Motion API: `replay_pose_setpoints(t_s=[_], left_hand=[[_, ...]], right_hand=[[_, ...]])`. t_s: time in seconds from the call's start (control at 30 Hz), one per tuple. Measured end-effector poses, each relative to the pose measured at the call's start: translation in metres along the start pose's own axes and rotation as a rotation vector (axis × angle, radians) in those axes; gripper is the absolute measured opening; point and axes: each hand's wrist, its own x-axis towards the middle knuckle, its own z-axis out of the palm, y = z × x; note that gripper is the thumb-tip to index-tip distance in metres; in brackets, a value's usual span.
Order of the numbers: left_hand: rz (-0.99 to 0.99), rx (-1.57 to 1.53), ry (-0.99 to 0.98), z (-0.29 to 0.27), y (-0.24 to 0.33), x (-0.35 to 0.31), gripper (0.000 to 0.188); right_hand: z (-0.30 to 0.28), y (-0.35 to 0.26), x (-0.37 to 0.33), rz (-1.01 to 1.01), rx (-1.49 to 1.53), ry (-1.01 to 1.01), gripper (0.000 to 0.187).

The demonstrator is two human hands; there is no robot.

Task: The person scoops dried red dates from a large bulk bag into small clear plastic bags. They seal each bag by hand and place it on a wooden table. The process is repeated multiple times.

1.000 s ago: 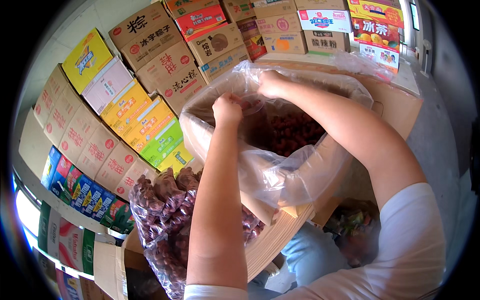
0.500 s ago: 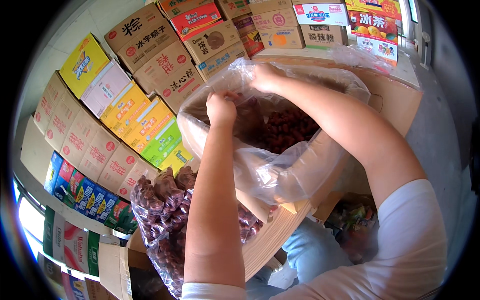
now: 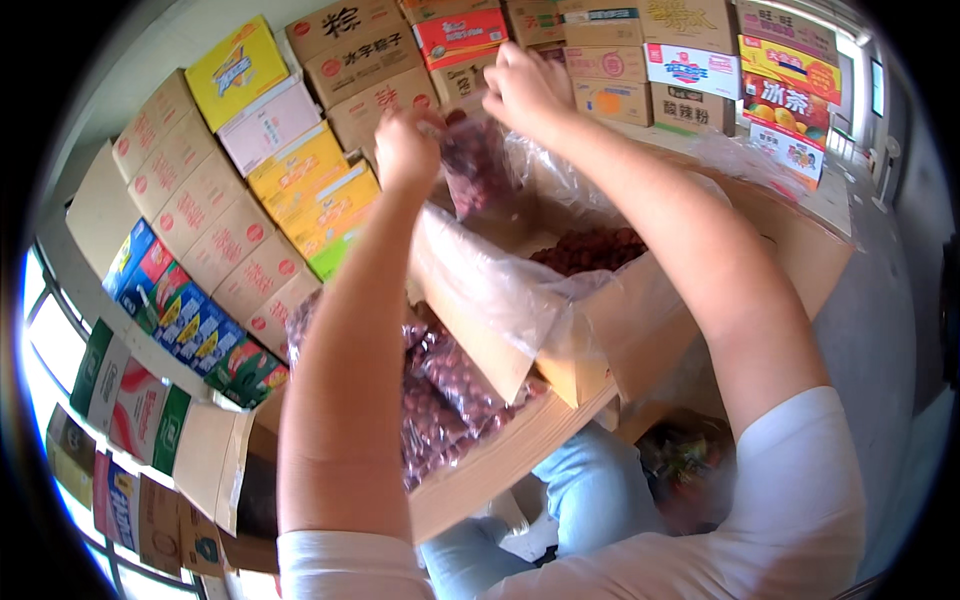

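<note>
I'm at a table (image 3: 500,462) with a pale wood grain. To the table's left and beyond it, stacked cartons (image 3: 225,235) in brown, yellow, blue and green rise in rows. At the table's far left I see a dark-framed window (image 3: 50,340), washed white with daylight. Past the table's far right I notice a narrow bright opening (image 3: 877,85), window or door I can't tell. Right of the table, the grey floor (image 3: 868,320) lies dimmer.
</note>
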Motion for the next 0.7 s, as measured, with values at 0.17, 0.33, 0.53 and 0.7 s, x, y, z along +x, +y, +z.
replay_pose_setpoints(t_s=[0.17, 0.33, 0.53, 0.7], left_hand=[[0.003, 0.133, -0.207, -0.116, 0.006, 0.033, 0.044], [-0.359, 0.195, -0.652, -0.225, 0.023, 0.006, 0.055], [-0.293, 0.126, -0.991, -0.304, -0.008, -0.084, 0.056], [-0.445, 0.012, -1.126, -0.321, 0.046, -0.15, 0.053]], right_hand=[[-0.015, -0.056, 0.055, -0.012, 0.317, -0.026, 0.017], [-0.068, -0.153, 0.031, 0.153, 0.391, -0.38, 0.015], [-0.077, -0.218, -0.019, -0.024, 0.536, -0.818, 0.027], [-0.083, -0.234, -0.087, -0.191, 0.53, -0.973, 0.027]])
